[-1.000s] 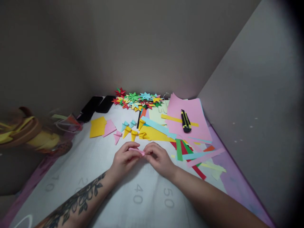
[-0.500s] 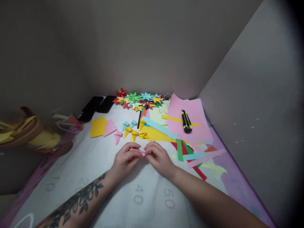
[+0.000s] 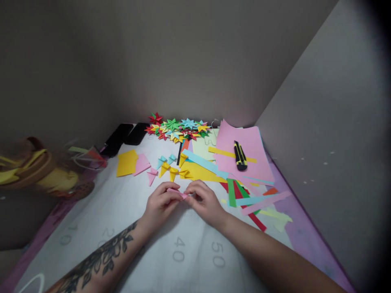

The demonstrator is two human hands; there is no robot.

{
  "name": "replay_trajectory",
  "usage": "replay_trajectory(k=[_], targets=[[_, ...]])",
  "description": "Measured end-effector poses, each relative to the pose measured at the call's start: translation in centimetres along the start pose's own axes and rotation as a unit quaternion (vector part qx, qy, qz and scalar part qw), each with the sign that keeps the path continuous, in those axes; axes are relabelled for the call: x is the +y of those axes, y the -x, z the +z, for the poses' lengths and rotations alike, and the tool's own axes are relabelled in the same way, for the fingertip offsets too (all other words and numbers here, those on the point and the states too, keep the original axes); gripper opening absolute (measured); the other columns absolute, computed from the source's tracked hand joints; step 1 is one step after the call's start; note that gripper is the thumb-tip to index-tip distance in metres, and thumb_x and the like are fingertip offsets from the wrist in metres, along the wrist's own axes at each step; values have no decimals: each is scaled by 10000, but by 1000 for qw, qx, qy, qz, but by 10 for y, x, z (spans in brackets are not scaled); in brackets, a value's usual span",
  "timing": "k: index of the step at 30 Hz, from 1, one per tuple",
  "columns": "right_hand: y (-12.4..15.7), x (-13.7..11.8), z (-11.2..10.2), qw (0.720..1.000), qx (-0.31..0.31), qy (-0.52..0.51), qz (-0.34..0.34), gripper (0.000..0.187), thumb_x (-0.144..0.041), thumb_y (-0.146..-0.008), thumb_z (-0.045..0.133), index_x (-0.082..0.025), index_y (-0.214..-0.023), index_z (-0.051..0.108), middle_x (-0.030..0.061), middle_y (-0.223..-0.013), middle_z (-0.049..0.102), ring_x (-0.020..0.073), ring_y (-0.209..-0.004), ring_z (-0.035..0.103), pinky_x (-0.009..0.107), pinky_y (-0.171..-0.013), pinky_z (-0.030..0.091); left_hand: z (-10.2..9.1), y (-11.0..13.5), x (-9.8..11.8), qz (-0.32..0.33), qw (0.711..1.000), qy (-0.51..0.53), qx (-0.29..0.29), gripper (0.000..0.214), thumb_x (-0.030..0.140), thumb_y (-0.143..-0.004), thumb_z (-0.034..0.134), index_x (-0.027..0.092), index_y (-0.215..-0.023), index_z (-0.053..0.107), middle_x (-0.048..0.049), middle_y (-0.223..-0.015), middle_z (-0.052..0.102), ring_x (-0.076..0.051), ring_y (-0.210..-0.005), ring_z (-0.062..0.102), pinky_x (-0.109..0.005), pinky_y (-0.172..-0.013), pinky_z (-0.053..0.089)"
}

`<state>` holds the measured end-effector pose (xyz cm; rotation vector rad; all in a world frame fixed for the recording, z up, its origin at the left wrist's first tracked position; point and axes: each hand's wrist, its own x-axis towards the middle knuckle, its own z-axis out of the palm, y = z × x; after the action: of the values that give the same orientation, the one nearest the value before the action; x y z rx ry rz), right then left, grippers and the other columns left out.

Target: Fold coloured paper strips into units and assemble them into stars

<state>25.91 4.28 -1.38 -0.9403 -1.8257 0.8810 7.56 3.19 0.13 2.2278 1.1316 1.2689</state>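
Left hand (image 3: 160,203) & right hand (image 3: 205,201) both pinch the small pink folded paper strip (image 3: 180,195), mid desk toward its front edge; an uneven tug could skew or tear the crease.

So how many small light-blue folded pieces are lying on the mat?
2. The left light-blue piece lies beyond the left hand, right of the small pink sheet; the right light-blue piece sits beside it. Others may be hidden under loose paper.

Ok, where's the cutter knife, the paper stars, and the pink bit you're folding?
cutter knife (image 3: 240,155), head view, middle of its body.
paper stars (image 3: 177,130), head view, middle of the pile.
pink bit (image 3: 180,195), head view, its uncovered middle.
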Motion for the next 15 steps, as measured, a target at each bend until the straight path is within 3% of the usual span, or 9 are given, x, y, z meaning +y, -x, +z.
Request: replay_trajectory(k=[8, 11, 15], targets=[[-1, -2, 1, 1000, 15, -9, -2, 75, -181, -830, 556, -203, -764, 583, 43, -809, 574, 168, -794, 545, 288, -665, 438, 3, 2, 0, -61, 997, 47, -5, 92, 120, -769, 626, 191, -823, 648, -54, -915, 610, -158, -884, 593, -249, -709, 505], [-1, -3, 2, 1000, 20, -8, 7, 91, -153, -820, 543, -200, -744, 559, 35, -799, 566, 160, -780, 540, 275, -645, 426, 5, 3, 0, -117, 991, 59, 9, 212, 155, -747, 657, 197, -948, 602, -39, -914, 622, -155, -858, 595, -268, -741, 493], [-1, -3, 3, 1000, 24, -1, 9, 111, -128, -803, 534, -198, -718, 534, 29, -786, 551, 155, -770, 531, 261, -624, 415, 11, 6, -2, -205, 967, 149, 19, 385, 189, -768, 634, 203, -1124, 490, -38, -937, 607, -140, -811, 608, -267, -721, 491]])
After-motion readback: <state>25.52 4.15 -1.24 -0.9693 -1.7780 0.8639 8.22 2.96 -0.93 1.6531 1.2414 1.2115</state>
